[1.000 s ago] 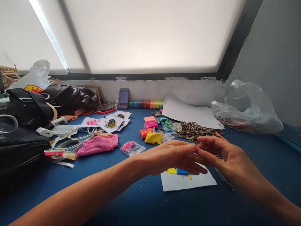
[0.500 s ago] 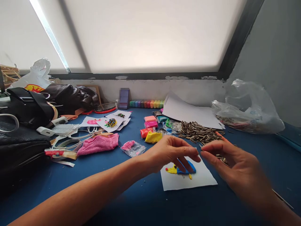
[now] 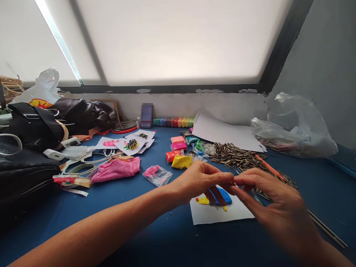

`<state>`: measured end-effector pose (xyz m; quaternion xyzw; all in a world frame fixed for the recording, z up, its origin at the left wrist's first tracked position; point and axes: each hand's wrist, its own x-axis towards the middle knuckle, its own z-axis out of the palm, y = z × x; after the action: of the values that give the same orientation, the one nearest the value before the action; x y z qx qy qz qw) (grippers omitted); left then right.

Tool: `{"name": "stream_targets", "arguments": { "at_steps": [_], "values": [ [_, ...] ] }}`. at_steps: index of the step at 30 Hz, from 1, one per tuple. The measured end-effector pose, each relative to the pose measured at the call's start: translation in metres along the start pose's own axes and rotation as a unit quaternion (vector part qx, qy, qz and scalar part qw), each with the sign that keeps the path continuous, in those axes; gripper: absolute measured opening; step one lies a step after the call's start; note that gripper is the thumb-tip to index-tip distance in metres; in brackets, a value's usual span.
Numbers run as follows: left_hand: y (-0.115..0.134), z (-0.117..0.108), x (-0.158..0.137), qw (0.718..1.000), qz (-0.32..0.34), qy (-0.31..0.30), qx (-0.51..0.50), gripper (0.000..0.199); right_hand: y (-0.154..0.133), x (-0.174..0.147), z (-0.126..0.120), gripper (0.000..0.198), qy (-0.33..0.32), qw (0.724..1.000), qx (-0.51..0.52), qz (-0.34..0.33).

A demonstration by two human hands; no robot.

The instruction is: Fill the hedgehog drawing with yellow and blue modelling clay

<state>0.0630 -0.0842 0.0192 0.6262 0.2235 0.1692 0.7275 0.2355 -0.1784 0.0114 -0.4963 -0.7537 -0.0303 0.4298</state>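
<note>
My left hand [image 3: 204, 178] and my right hand [image 3: 274, 198] meet with their fingertips pressed together, just above a white paper [image 3: 239, 211]. Whatever sits between the pinched fingers is hidden or too small to make out. On the paper is a clay animal: a blue body [image 3: 224, 195], a yellow snout [image 3: 203, 200] with a red tip, and a small yellow foot [image 3: 225, 208]. My left fingers cover part of the body. A long thin metal tool [image 3: 328, 228] lies on the table, partly behind my right hand.
A heap of sunflower seeds [image 3: 236, 155] lies behind my hands, with an orange stick [image 3: 269, 167] across it. Packets of clay [image 3: 178, 146], yellow clay [image 3: 181, 162], a pink cloth [image 3: 116, 170], finished pictures [image 3: 131, 145], black bags [image 3: 36, 122] and a plastic bag [image 3: 300, 129] surround the paper.
My right hand has moved left and slightly down, so its fingertips now touch those of my left hand. The gap between them has closed; the left arm has hardly moved.
</note>
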Motion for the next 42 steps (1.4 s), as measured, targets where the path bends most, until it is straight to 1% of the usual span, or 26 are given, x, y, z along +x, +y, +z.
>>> {"name": "stream_targets", "arguments": {
  "at_steps": [5,8,14,17,25,29,31,32,33,34,35,36,39,42],
  "values": [
    [-0.001,-0.001,0.000,1.000,0.007,-0.007,0.018,0.053,-0.002,0.001,0.001,0.003,-0.004,1.000,0.017,0.011],
    [-0.003,-0.002,0.001,1.000,0.013,-0.004,0.027,0.051,-0.005,0.002,0.001,0.002,0.002,0.999,0.015,0.031],
    [-0.001,-0.001,-0.001,0.998,0.018,-0.017,0.057,0.051,-0.008,0.004,0.001,0.014,-0.011,0.995,0.042,0.086],
    [0.001,-0.001,-0.002,0.998,0.015,-0.018,0.064,0.052,-0.007,0.004,0.001,0.015,-0.017,0.993,0.054,0.099],
    [-0.005,-0.005,0.002,0.999,0.013,-0.018,0.027,0.042,-0.006,0.002,0.002,0.008,0.000,0.994,0.062,0.087],
    [-0.004,-0.005,0.002,0.999,0.015,-0.021,0.042,0.038,-0.003,0.001,0.002,0.004,0.001,0.995,0.054,0.082],
    [-0.003,-0.009,0.004,0.997,0.021,-0.026,0.076,0.036,-0.002,0.000,0.002,0.002,-0.005,0.996,0.046,0.070],
    [-0.002,-0.012,0.006,0.994,0.027,-0.018,0.103,0.034,-0.001,-0.001,0.002,0.002,-0.008,0.997,0.039,0.059],
    [-0.002,-0.017,0.007,0.989,0.031,0.002,0.142,0.032,-0.001,-0.003,0.003,0.003,-0.012,0.999,0.026,0.042],
    [-0.002,-0.022,0.009,0.981,0.039,0.038,0.185,0.029,-0.001,-0.004,0.005,0.004,-0.017,1.000,0.009,0.020],
    [-0.001,-0.029,0.011,0.967,0.040,0.077,0.239,0.027,-0.001,-0.006,0.007,0.005,-0.025,1.000,-0.009,-0.006],
    [-0.001,-0.035,0.013,0.955,0.029,0.092,0.281,0.026,-0.002,-0.008,0.009,0.007,-0.034,0.999,-0.027,-0.033],
    [-0.003,-0.051,0.015,0.946,0.006,0.063,0.317,0.021,-0.006,-0.016,0.017,0.011,-0.065,0.992,-0.065,-0.091],
    [-0.007,-0.059,0.016,0.934,0.006,0.024,0.356,0.014,-0.009,-0.022,0.023,0.016,-0.083,0.985,-0.094,-0.115]
  ]
}}
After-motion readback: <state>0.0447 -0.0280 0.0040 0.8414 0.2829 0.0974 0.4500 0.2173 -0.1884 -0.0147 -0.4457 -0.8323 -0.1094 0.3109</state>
